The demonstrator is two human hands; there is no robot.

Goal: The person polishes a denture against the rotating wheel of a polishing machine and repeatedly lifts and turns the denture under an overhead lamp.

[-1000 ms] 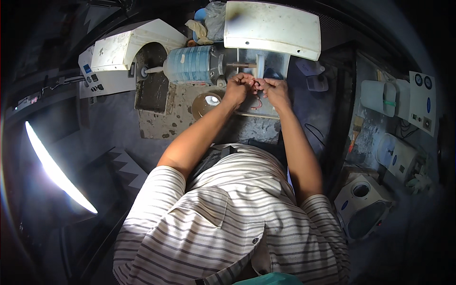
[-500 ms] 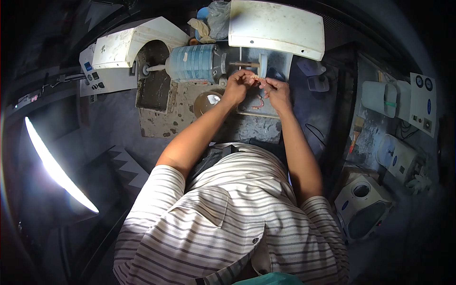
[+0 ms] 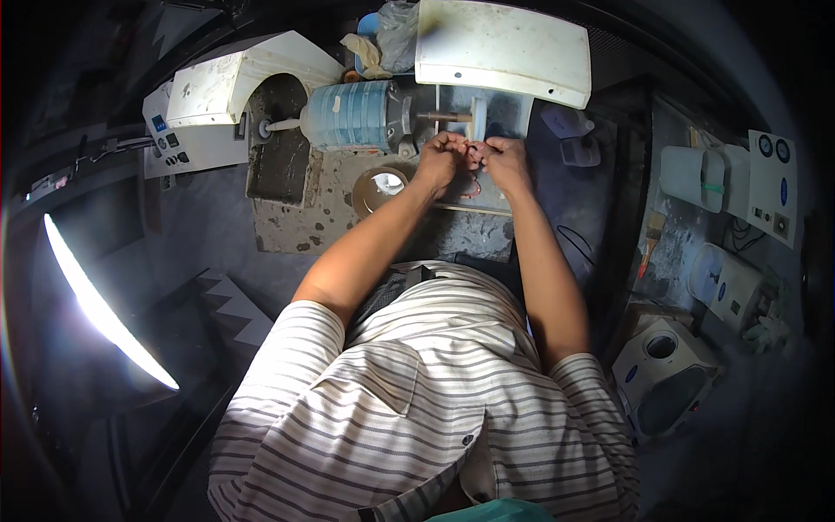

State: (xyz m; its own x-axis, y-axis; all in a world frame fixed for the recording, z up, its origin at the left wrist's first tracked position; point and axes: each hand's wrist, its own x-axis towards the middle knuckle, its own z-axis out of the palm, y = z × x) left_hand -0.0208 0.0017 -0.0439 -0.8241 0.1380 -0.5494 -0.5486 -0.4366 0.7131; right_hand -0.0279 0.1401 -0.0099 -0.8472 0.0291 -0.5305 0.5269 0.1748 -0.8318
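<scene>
My left hand [image 3: 441, 163] and my right hand [image 3: 506, 163] come together just in front of a pale polishing wheel [image 3: 479, 117]. Between them, pinched by the fingertips of both, is a small pink denture [image 3: 475, 155], mostly covered by the fingers. Its upper edge lies close to the wheel's near rim; contact cannot be made out. The wheel sits on a brownish spindle [image 3: 445, 117] that comes out of the motor side. Below my hands a second pink, curved denture piece [image 3: 470, 187] lies on the tray.
A blue ribbed plastic jug [image 3: 348, 116] covers the motor, left of the wheel. White hoods [image 3: 504, 48] [image 3: 252, 78] rise behind and at left. A round bowl [image 3: 381, 190] stands by my left forearm. Further right are a brush [image 3: 651, 244] and a white container [image 3: 693, 178].
Both hands have shifted slightly, and the denture has been turned so that its row of teeth no longer shows clearly. It stays between my fingers. The whole view has drifted a little.
</scene>
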